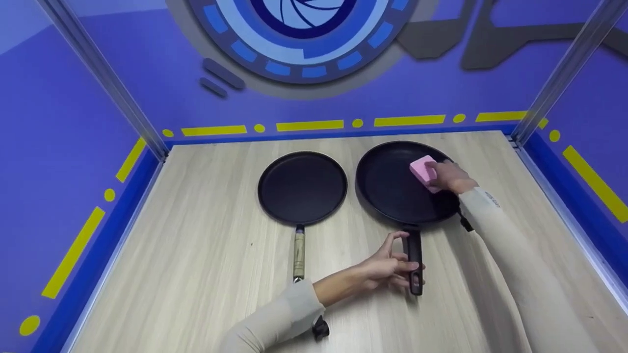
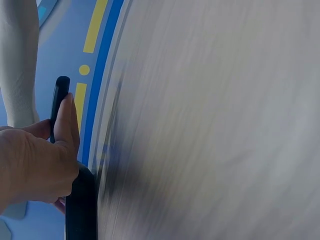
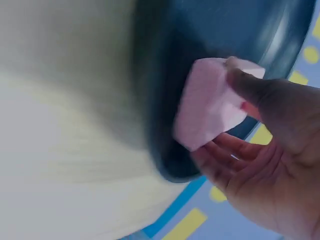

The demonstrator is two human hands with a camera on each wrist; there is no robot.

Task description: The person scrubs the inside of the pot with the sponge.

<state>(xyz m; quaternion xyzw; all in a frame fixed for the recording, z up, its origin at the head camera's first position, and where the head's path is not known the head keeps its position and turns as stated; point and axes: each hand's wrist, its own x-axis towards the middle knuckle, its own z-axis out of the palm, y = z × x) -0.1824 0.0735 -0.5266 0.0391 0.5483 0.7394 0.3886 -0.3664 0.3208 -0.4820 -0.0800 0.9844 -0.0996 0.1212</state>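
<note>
A deep black frying pan stands at the right of the wooden table, its black handle pointing toward me. My left hand grips that handle, thumb and fingers on either side of it; the left wrist view shows the same hand on the handle beside the dark pan. Over the pan's right side, my right hand pinches a pink sponge. In the right wrist view the sponge sits between thumb and fingers, against the pan's inside near the rim.
Left of the frying pan lies a flat round black pan with a wooden handle. A black strap end hangs by the left sleeve. Blue-purple panels with metal posts enclose the table.
</note>
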